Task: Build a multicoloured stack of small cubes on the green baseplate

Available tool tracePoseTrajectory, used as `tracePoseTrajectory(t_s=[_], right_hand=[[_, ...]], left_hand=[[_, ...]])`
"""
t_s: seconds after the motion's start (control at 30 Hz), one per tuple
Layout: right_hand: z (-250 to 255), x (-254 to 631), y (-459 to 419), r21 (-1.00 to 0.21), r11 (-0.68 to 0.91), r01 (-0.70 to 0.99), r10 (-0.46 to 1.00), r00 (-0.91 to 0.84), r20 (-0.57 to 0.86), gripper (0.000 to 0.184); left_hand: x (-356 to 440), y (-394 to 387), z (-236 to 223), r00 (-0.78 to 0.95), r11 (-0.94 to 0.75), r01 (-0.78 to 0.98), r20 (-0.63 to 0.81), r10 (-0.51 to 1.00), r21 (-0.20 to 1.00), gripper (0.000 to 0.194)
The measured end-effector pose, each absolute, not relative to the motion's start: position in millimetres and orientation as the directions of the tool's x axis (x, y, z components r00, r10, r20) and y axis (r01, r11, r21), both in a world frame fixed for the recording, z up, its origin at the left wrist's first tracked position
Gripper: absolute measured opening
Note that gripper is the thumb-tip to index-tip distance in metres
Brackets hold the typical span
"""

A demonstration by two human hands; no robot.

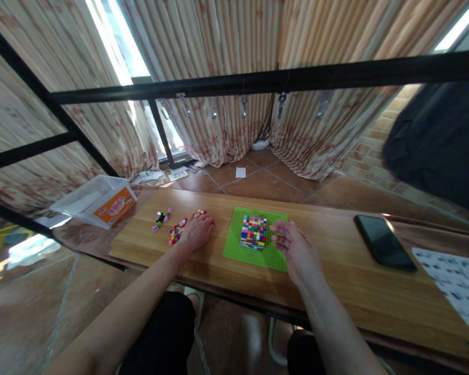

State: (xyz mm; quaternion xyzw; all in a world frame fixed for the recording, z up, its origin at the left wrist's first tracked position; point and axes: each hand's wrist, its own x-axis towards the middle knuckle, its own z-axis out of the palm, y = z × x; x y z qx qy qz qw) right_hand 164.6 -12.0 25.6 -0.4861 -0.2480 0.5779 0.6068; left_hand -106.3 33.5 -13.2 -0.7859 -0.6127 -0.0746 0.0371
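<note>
A block built of many small coloured bricks [254, 232] stands on a green studded baseplate [232, 245]. To the right of the block, my right hand [297, 247] hovers over the baseplate's edge, palm turned inward, fingers apart and slightly curled, holding nothing. My left hand [196, 232] is down at the table, beside and partly over a pile of loose coloured bricks [175, 233]. Its fingers are bent together, with a small pink brick [212, 222] at the tips. Part of the pile is hidden under this hand. A few more bricks [202, 212] lie just beyond it.
Pink, green and black pieces [162, 217] lie left of the pile. A clear plastic box with an orange label [115, 205] stands at the table's left end. On the right are a dark phone [385, 242] and a printed sheet [455, 281]. A black rail [234, 86] crosses behind the wooden table [336, 234].
</note>
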Motion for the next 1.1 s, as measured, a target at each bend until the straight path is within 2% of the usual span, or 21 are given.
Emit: tracePoseTrajectory(t_s=[0.2,0.33,0.43,0.5,0.63,0.77,0.83,1.0,1.1], right_hand=[[27.6,158.2,-16.6,-0.913,-0.010,-0.407,0.944,0.297,-0.143,0.032],[35.5,151.3,-20.8,-0.919,0.076,-0.386,0.937,0.342,-0.066,0.029],[38.0,147.0,-22.2,-0.925,0.092,-0.369,0.940,0.339,-0.041,0.028],[37.0,145.4,-21.4,-0.930,0.099,-0.355,0.939,0.343,-0.031,0.028],[36.4,143.3,-22.8,-0.954,0.148,-0.262,0.930,0.364,0.044,0.024],[44.3,133.5,-36.5,-0.971,0.236,0.040,0.895,0.380,0.234,0.021],[46.9,124.2,-45.0,-0.951,0.250,0.182,0.906,0.302,0.296,0.021],[34.7,94.3,-50.4,-0.826,0.424,0.372,0.905,-0.131,0.405,0.017],[21.2,75.3,-43.4,-0.751,0.469,0.466,0.883,-0.263,0.389,0.021]], left_hand=[[-112.4,5.0,-7.7,0.207,-0.227,0.972,0.239,0.949,0.059,0.030],[-119.1,18.6,-2.9,-0.017,-0.023,0.991,0.298,0.954,0.133,0.038],[-125.1,44.2,-2.8,-0.136,0.100,0.980,0.213,0.968,0.172,0.047],[-124.9,58.1,-5.5,-0.109,0.074,0.980,0.181,0.977,0.187,0.046],[-116.1,60.9,-10.9,0.008,-0.039,0.978,0.147,0.989,0.206,0.028],[-111.6,42.0,-9.5,0.052,-0.082,0.972,0.137,0.989,0.222,0.021],[-113.0,32.9,-7.7,0.050,-0.079,0.969,0.129,0.990,0.233,0.024],[-123.5,23.3,-2.6,-0.005,-0.037,0.949,0.133,0.991,0.314,0.028],[-133.8,25.5,3.7,-0.030,-0.033,0.920,0.153,0.988,0.390,0.032]])
